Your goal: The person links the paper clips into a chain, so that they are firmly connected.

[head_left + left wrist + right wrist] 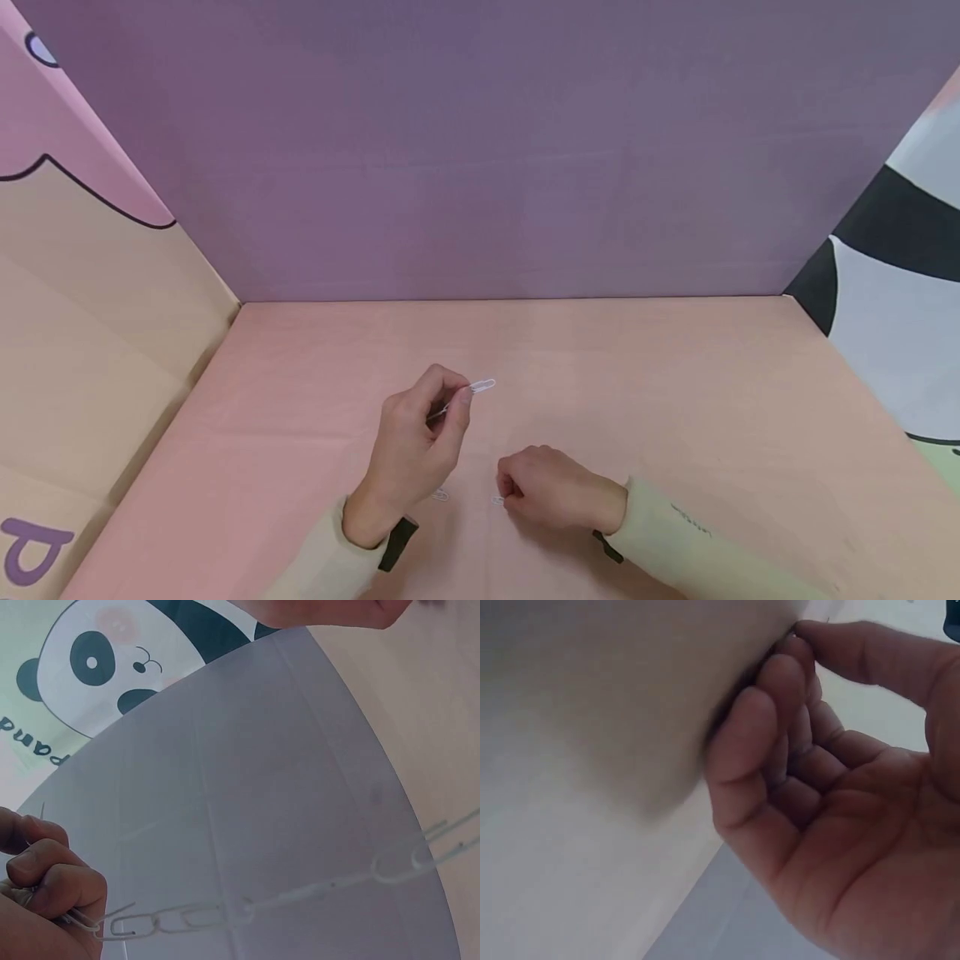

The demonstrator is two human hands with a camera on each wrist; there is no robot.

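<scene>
Left hand (411, 454) up off the pink tabletop (675, 400), pinching a paper clip chain (285, 900). Right hand (555, 492) at 4 o'clock, fingertips pinching a small paper clip (497, 500).

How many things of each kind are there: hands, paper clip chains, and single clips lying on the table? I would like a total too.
Hands: 2 (left hand, right hand)
Paper clip chain, pinched by the left hand: 1
Single clips on the table: 2 (near clip, far clip)
Total: 5
</scene>
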